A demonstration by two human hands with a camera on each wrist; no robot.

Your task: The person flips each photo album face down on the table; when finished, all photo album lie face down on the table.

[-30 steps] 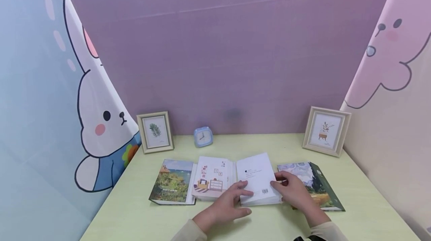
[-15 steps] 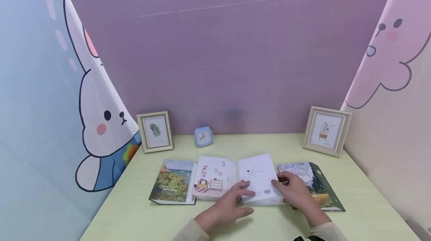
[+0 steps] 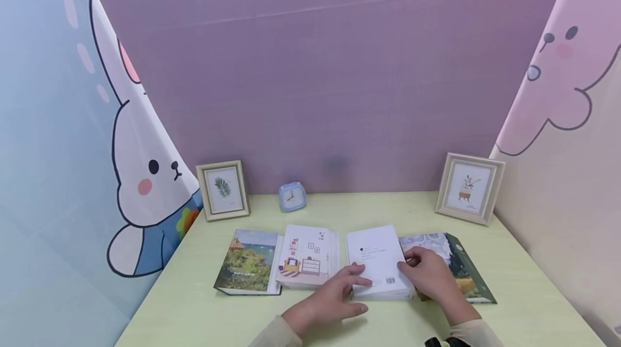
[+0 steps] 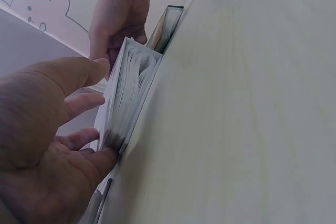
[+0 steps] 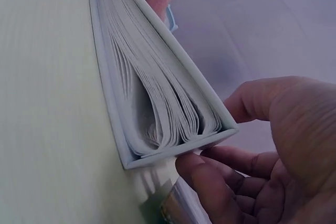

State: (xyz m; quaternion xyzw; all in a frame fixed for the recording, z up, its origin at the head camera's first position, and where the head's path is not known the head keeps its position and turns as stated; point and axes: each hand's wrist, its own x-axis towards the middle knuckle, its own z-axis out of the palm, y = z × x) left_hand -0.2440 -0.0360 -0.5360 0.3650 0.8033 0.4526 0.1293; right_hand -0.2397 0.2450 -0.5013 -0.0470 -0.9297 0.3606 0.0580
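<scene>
1. The white album (image 3: 380, 263) lies on the surface (image 3: 194, 309) between 2 others; stiff covers, loose leaves, fairly heavy by its look.
2. The left hand (image 3: 335, 296) pinches its left edge; the right hand (image 3: 429, 277) clasps its right edge; the side edges suit a grip.
3. The painted album (image 3: 463, 269) and the room-print album (image 3: 305, 258) crowd both sides; a clock (image 3: 292, 196) stands behind.

The head view looks down from above the desk (image 3: 204, 304). Both wrist views sit low and close at the white album (image 3: 378, 263), which all three share.

A barcode and lines of print stand on the white album (image 3: 377, 261), too small to read.
</scene>
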